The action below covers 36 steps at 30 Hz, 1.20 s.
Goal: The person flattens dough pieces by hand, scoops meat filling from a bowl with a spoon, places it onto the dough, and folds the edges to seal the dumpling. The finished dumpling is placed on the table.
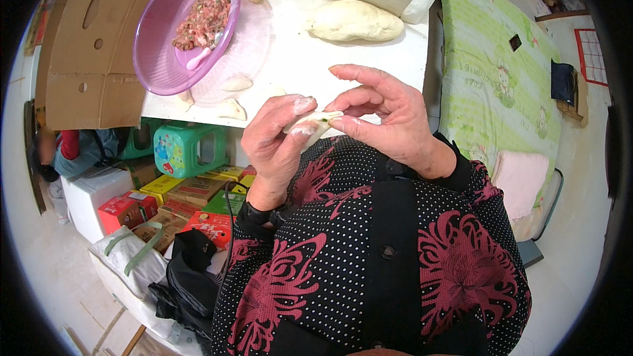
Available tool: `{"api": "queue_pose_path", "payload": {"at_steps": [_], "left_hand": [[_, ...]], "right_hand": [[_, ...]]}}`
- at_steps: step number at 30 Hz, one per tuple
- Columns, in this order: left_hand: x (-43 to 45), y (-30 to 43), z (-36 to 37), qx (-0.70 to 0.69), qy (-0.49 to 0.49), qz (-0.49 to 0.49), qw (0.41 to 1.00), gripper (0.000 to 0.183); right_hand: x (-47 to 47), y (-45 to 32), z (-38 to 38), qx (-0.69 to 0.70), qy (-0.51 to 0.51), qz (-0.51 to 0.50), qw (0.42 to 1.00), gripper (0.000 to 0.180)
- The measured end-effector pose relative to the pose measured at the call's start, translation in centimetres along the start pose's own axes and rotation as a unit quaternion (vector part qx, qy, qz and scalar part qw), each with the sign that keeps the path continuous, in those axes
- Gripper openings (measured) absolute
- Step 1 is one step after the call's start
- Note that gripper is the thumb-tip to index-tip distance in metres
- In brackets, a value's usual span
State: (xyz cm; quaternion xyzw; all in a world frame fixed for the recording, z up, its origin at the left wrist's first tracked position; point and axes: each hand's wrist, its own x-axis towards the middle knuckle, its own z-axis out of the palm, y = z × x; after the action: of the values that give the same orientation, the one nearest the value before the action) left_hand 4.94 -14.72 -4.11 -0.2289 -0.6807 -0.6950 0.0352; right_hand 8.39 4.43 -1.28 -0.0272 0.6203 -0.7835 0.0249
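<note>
My left hand (277, 143), dusted with flour, holds a small filled dumpling (316, 121) near the table's front edge. A bit of green filling shows at the dumpling's right end, where the thumb and index finger of my right hand (385, 109) pinch the dough wrapper. Beyond my hands a large lump of dough (355, 21) lies on the white table (287, 34). At the upper left a tilted purple plastic basin (158, 34) holds minced meat filling (205, 20) and a pink spoon (199, 59). Several shaped dough pieces (231, 109) lie beside the basin.
A cardboard box (94, 79) stands left of the basin. Below it are a green plastic stool (170, 151), several cartons (123, 212) and a white bag (128, 262). Another person (86, 151) is at the far left. A bed with a green patterned cover (494, 74) stands at the right.
</note>
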Motion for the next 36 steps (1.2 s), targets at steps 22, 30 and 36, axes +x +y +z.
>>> {"api": "queue_pose_path", "payload": {"at_steps": [22, 30, 36], "left_hand": [[1.3, -0.6, 2.4, -0.019, 0.087, -0.122, 0.988, 0.013], [4.0, 0.3, 1.8, -0.128, 0.071, -0.282, 0.948, 0.019], [4.6, 0.2, 1.2, -0.049, -0.083, -0.297, 0.950, 0.012]], "right_hand": [[1.1, 2.2, -0.1, 0.109, -0.108, 0.154, 0.976, 0.064], [0.8, 1.1, -0.5, 0.203, -0.104, 0.189, 0.955, 0.041], [0.4, 0.6, -0.6, 0.134, -0.114, 0.186, 0.967, 0.036]]}}
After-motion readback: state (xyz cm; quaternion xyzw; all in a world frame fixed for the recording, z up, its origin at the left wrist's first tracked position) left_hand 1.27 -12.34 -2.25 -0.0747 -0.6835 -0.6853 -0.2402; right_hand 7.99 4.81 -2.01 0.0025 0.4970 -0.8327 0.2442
